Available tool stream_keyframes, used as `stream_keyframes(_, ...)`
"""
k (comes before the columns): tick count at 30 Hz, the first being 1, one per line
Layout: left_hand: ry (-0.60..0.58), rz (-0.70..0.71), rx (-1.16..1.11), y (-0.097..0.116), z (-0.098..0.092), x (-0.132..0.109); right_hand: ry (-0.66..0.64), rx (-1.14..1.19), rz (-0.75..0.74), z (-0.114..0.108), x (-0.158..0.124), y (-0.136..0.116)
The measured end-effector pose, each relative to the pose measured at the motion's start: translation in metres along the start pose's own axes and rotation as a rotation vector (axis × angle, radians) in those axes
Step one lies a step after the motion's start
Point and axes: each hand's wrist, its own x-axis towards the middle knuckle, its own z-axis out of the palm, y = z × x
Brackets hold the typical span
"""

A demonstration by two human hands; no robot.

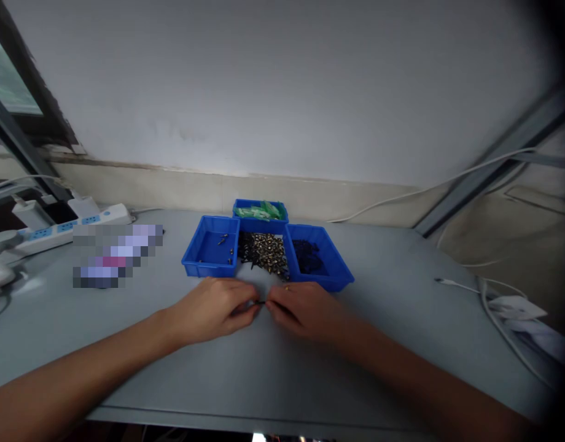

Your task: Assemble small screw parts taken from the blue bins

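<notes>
My left hand (220, 307) and my right hand (305, 307) meet over the front of the table, fingertips pinched. Between them runs a small, thin dark piece (261, 302), gripped at both ends; its exact kind is too small to make out. Just beyond the fingers lies a pile of small brass-coloured and black metal parts (268, 250). Left of the pile sits a blue bin (211, 270) with a few small metal parts in it. To its right, another blue bin (340, 264) holds small black parts (309, 255).
Behind the pile stands a third blue bin (261, 225) with green plastic packaging (266, 210). A white power strip (56, 233) with plugs is at the left, near a blurred-out object (119, 255). White cables (462, 284) lie at the right, beside a metal frame post (467, 178).
</notes>
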Motion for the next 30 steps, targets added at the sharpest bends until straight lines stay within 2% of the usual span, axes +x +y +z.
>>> stream_keyframes(4, -0.054, 0.093, 0.041, 0.005, 0.004, 0.0, -0.004, -0.021, -0.009, 0.001, -0.001, -0.001)
stream_keyframes(9, -0.071, 0.055, 0.09, 0.001, 0.004, 0.001, 0.064, 0.0, 0.02, 0.003, -0.003, 0.003)
stream_keyframes(13, -0.076, 0.025, 0.128, -0.001, 0.001, 0.001, 0.009, -0.097, -0.008, 0.004, -0.001, 0.005)
stream_keyframes(19, -0.018, -0.019, 0.152, 0.0, 0.001, -0.001, -0.022, -0.089, 0.03, 0.005, 0.001, 0.003)
stream_keyframes(24, 0.073, 0.055, 0.137, 0.002, 0.001, -0.002, -0.045, 0.022, 0.043, 0.009, 0.003, 0.003)
stream_keyframes(30, 0.191, 0.122, 0.234, 0.001, -0.001, -0.004, -0.01, 0.145, -0.004, 0.011, 0.004, 0.005)
